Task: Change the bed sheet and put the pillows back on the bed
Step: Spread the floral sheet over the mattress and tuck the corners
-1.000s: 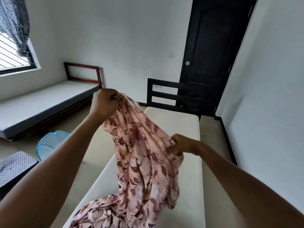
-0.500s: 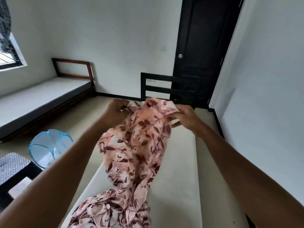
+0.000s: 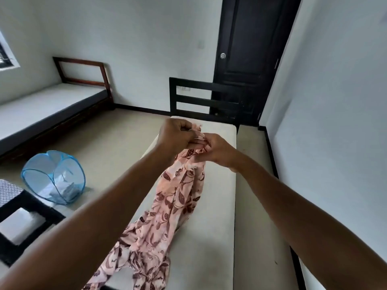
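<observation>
Above the mattress (image 3: pixel 211 216), both hands — left hand (image 3: pixel 174 136), right hand (image 3: pixel 217 150) — pinch the sheet (image 3: pixel 167 210).

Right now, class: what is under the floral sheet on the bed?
A bare cream mattress shows on both sides of the sheet. Whatever lies directly beneath its bunched folds is covered.

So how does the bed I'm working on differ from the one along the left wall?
The near bed has a black slatted headboard; the left bed has a brown open-frame headboard. The near bed's mattress looks cream with the floral sheet trailing on it; the left bed's looks grey with a dark side. Both are single beds, headboards toward the far wall, no pillows in view.
</observation>
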The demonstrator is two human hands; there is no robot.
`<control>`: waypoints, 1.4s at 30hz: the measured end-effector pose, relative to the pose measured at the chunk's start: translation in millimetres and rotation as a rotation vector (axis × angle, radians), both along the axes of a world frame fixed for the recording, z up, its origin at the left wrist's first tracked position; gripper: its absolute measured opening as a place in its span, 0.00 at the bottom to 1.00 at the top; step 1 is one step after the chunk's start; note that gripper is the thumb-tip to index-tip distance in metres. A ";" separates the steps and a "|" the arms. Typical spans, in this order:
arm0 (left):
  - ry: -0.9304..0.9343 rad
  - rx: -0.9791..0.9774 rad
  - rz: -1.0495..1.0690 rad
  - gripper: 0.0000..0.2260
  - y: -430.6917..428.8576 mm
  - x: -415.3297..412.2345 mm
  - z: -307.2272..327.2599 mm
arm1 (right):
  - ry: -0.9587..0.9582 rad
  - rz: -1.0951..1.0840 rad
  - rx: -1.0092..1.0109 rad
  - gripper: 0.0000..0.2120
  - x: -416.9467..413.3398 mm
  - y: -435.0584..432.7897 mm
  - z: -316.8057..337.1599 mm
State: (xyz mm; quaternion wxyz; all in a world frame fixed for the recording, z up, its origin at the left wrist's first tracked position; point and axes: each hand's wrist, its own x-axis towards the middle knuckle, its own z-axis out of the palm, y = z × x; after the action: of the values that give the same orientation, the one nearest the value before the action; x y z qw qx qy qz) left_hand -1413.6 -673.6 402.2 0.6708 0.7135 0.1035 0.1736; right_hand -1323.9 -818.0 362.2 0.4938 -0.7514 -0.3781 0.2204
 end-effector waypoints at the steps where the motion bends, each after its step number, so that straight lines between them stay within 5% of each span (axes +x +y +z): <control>1: -0.004 -0.006 -0.051 0.03 -14.0 3.4 2.3 | -0.069 -0.081 0.020 0.13 6.5 -6.5 -2.3; 4: -0.077 0.037 -0.210 0.12 -38.3 12.2 9.4 | -0.062 -0.235 0.134 0.13 33.4 -29.6 -3.3; 8: -0.259 0.064 0.047 0.22 -43.6 29.2 -3.8 | 0.283 -0.203 0.218 0.22 66.0 -71.1 4.8; 12: 0.083 0.110 -0.163 0.36 -72.1 35.9 -52.3 | 0.602 -0.192 0.364 0.16 86.7 -90.7 25.6; 16: 0.237 -0.012 -0.336 0.30 -120.3 61.3 -99.4 | 0.756 -0.141 0.544 0.13 116.8 -94.6 54.9; 20: 0.572 0.306 -0.347 0.25 -124.3 95.7 -164.7 | 0.813 -0.184 0.758 0.20 170.1 -122.8 74.0; 23: 0.706 0.353 -0.195 0.18 -124.4 105.2 -216.1 | 0.575 -0.237 0.628 0.16 220.6 -160.5 68.3; 25: 0.643 0.271 0.042 0.07 -127.5 121.1 -224.7 | 0.324 -0.152 0.309 0.16 251.4 -182.2 44.5; 29: 0.537 0.356 0.242 0.11 -134.4 172.7 -205.7 | -0.231 -0.028 -0.405 0.24 288.1 -203.1 -23.8; 35: 0.473 0.455 0.210 0.12 -145.0 287.7 -187.3 | -0.255 0.267 -0.590 0.51 335.5 -156.6 -120.6; 37: 0.449 0.439 0.208 0.14 -135.8 331.8 -185.0 | -0.280 0.257 -0.585 0.45 358.8 -130.9 -132.9; 42: 0.471 0.220 0.053 0.21 -91.3 408.9 -180.0 | -0.476 0.110 -0.529 0.11 456.8 -83.1 -101.5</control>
State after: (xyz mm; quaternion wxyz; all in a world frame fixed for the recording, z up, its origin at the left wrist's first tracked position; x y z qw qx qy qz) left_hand -1004.8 -764.9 222.2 0.5416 0.8001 0.2562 0.0305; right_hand -867.1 -901.2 260.6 0.1679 -0.8619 -0.4524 0.1558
